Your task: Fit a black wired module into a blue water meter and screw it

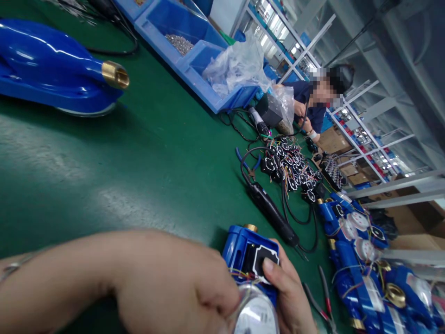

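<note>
A blue water meter with a brass end, a black module with a white-edged face and a round clear dial is near the bottom middle. My right hand grips its right side, with the thumb pressed on the black module. Thin coloured wires run between module and dial. From the left, my left hand reaches over with curled fingers at the dial's edge. Its fingertips are hidden, so what they pinch cannot be seen. A wristband shows on that arm.
A larger blue meter body lies upper left on the green table. Blue bins hold small metal parts. A black corded tool, pliers, wired black modules and several blue meters lie rightward. A co-worker sits beyond.
</note>
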### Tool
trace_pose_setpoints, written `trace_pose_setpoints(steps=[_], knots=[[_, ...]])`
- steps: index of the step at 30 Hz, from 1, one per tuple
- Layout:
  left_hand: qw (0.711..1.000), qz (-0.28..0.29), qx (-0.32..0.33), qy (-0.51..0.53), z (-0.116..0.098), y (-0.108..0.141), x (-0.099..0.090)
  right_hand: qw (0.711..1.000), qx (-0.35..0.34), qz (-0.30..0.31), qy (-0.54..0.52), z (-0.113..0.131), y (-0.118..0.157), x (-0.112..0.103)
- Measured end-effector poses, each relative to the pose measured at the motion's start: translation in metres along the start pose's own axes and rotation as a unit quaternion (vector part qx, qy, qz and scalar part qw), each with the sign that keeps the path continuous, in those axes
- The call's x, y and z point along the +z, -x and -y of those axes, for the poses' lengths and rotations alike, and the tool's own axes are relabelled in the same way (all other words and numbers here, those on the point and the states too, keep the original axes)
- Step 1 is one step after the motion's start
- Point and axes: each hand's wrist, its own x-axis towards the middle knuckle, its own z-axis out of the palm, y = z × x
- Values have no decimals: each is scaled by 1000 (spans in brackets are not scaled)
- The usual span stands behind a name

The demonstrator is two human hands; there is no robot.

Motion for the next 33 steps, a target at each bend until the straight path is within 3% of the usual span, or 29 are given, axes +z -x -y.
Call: trace_pose_setpoints(steps=[3,5,7,8,9,11,12,13,16,18,21,33], knots=[[983,-133,0,-126,-6,21,-28,1000,6,-18,9,4,-3,3],[962,-202,32,-181,-5,22,-42,999,17,-34,10,7,-4,3],[919,-323,51,-218,-1,13,-47,999,24,-37,-4,11,-5,3],[872,-416,55,-251,1,7,-46,999,29,-38,-10,13,-5,2],[806,-508,62,-296,4,2,-43,999,34,-37,-17,15,-5,1],[667,-623,105,-395,7,-8,-31,998,43,-34,-31,19,-5,0],[628,-627,147,-437,8,-12,-23,998,48,-30,-38,20,-6,-1],[621,-596,194,-471,8,-15,-15,997,52,-27,-45,22,-7,-3],[661,-439,277,-542,7,-20,1,995,71,-14,-64,26,-10,-10],[678,-351,256,-593,7,-24,3,994,87,-6,-68,29,-12,-15],[673,-281,205,-653,6,-29,-3,994,99,4,-55,30,-11,-20],[582,-233,182,-757,17,-23,-5,997,72,12,-17,27,-11,-16]])
